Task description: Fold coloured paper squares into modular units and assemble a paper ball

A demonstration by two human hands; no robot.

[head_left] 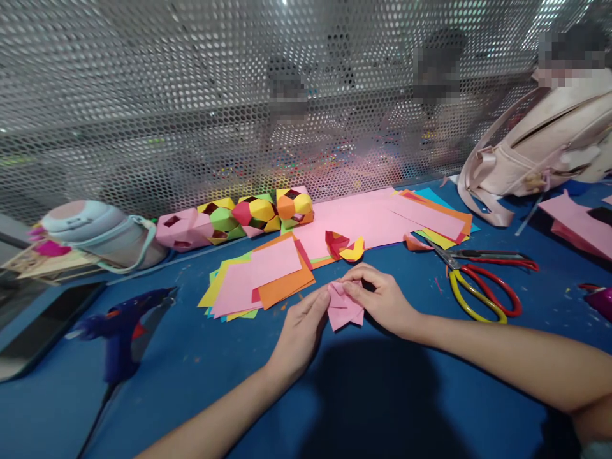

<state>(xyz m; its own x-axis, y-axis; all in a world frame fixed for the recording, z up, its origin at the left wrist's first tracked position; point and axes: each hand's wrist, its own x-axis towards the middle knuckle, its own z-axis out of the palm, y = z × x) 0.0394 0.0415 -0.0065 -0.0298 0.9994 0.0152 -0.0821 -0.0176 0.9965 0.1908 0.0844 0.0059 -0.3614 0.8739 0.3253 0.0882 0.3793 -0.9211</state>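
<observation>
A small piece of pink paper (pixel 345 313), partly folded with pointed lower corners, is held between both hands above the blue table. My left hand (pixel 302 328) pinches its left edge between thumb and fingers. My right hand (pixel 380 296) grips the upper right part, the thumb pressing on a fold. Just beyond the hands lie red and yellow folded paper pieces (pixel 345 247). To the left is a fanned stack of coloured paper (pixel 277 264) in pink, orange, yellow and green. Behind it stands a row of folded paper balls (pixel 255 213).
A blue glue gun (pixel 117 331) and a phone (pixel 48 331) lie at left, near a pale bottle (pixel 105 233). Scissors (pixel 471 287) with red and yellow handles lie at right beside pliers (pixel 497 257). A pink backpack (pixel 540 140) leans against the perforated metal screen (pixel 201 115).
</observation>
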